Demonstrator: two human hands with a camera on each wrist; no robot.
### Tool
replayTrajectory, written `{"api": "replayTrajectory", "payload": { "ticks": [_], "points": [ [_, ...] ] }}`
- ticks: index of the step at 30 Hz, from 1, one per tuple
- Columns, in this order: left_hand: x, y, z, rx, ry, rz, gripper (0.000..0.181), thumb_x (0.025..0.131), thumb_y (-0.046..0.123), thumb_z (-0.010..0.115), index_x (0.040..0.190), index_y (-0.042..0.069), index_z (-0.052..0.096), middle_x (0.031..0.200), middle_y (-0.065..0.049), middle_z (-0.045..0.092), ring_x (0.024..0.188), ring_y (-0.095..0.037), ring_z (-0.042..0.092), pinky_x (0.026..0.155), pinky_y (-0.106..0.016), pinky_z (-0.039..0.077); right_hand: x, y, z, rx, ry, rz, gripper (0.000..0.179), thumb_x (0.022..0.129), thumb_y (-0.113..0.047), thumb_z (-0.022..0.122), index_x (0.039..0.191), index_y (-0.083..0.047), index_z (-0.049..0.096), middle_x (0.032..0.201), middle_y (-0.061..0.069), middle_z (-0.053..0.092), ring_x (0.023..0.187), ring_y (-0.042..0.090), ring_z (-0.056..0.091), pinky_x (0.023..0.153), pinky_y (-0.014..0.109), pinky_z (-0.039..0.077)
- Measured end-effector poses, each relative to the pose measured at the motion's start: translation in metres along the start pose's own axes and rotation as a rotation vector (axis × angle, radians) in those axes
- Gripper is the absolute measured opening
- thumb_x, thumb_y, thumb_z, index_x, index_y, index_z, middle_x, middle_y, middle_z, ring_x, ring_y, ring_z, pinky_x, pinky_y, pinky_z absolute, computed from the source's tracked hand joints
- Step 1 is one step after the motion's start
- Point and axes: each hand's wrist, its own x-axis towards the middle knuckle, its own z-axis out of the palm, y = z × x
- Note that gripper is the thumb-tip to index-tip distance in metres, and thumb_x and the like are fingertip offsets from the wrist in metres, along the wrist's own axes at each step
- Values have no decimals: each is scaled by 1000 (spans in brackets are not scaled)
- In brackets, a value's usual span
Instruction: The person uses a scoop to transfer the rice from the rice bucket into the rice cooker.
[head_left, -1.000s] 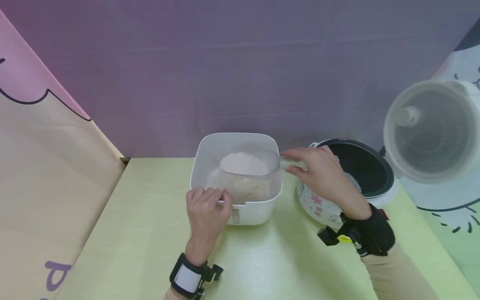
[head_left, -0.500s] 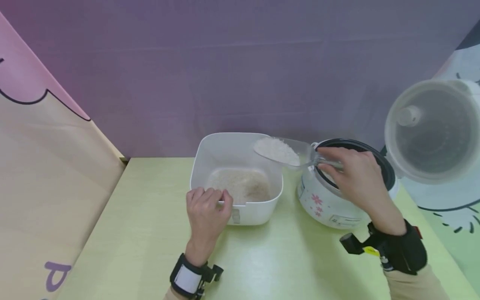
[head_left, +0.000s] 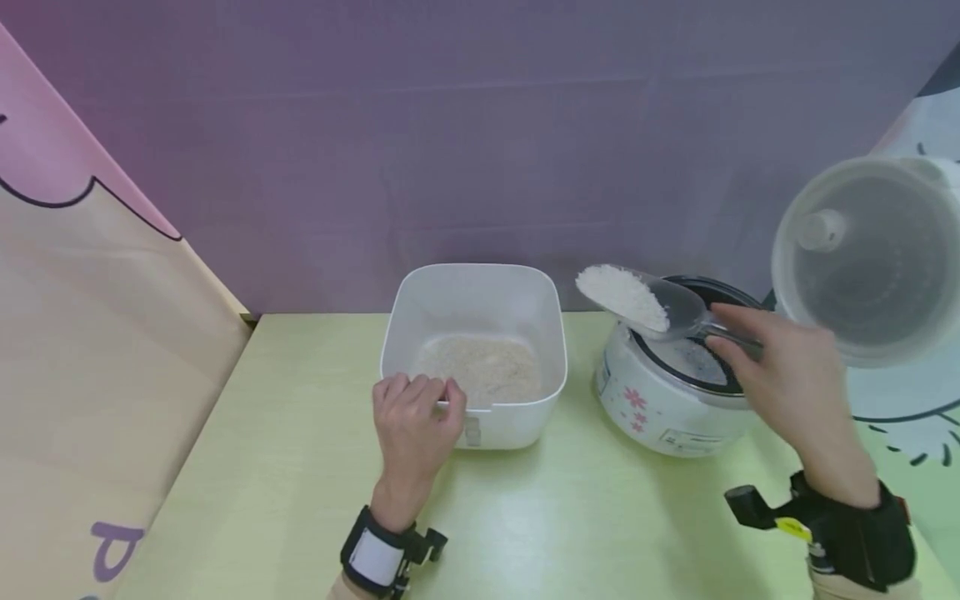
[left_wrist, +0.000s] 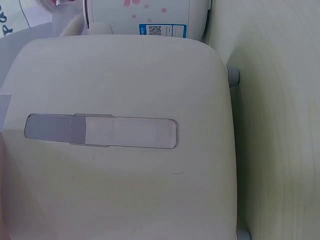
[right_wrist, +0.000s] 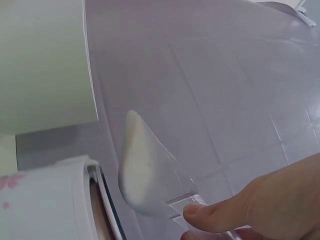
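Note:
My right hand [head_left: 795, 375] pinches the handle of a clear plastic scoop [head_left: 678, 308] between thumb and fingers. White rice [head_left: 624, 296] fills the front of the scoop, which hangs over the left side of a white rice cooker [head_left: 660, 408] with pink flowers. The cooker's lid [head_left: 870, 258] stands raised, and pale contents show in its dark pot. At the table's middle, my left hand [head_left: 416, 425] grips the front rim of a white rice bin [head_left: 480, 292], fingers curled over the edge. More rice [head_left: 483, 367] covers the bin's bottom. From the right wrist, the scoop [right_wrist: 145, 175] appears beside the cooker's rim.
A light green table [head_left: 315, 400] carries the bin and the cooker side by side, with a narrow gap between them. Behind them rises a purple-grey backdrop [head_left: 450, 150]. The bin's front has a level window [left_wrist: 100, 131].
My right hand has carried the rice-filled scoop up out of the bin and rightward to above the cooker. The left hand has stayed on the bin's rim.

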Motion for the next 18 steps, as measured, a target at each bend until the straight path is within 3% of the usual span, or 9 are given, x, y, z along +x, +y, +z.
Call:
{"api": "replayTrajectory", "payload": {
  "ticks": [3, 5, 8, 11, 18],
  "points": [
    [0, 0, 0, -4, -2, -10, 28, 85, 12, 64, 58, 7, 63, 47, -3, 52, 51, -20, 39, 66, -39, 40, -5, 9, -2, -30, 51, -4, 41, 84, -3, 80, 123, 5, 69, 110, 31, 71, 60, 37, 60, 54, 29, 27],
    [0, 0, 0, -4, -4, -12, 27, 85, 13, 64, 58, 7, 63, 47, -3, 52, 51, -20, 39, 67, -39, 40, -8, 13, -4, -41, 56, 23, 41, 84, -2, 79, 122, 6, 68, 110, 32, 71, 74, 45, 65, 63, 31, 37],
    [0, 0, 0, -4, -3, -12, 27, 85, 13, 64, 58, 7, 63, 47, -3, 52, 51, -21, 39, 67, -39, 40, -13, 18, -5, -53, 30, 93, 40, 86, -2, 77, 124, 6, 66, 113, 34, 68, 92, 53, 63, 89, 53, 44],
    [0, 1, 0, -4, 0, -12, 27, 84, 12, 64, 58, 7, 63, 47, -3, 51, 51, -20, 39, 67, -40, 40, -18, 21, -7, -59, 14, 138, 39, 89, -2, 75, 126, 6, 65, 115, 34, 67, 104, 58, 58, 103, 72, 29],
    [-1, 0, 0, -11, 5, -8, 27, 84, 11, 64, 57, 7, 62, 46, -2, 49, 51, -20, 38, 67, -39, 40, -29, 28, -8, -100, 40, 170, 39, 88, -1, 75, 125, 5, 65, 113, 34, 67, 106, 57, 58, 101, 70, 31]
  ]
}}
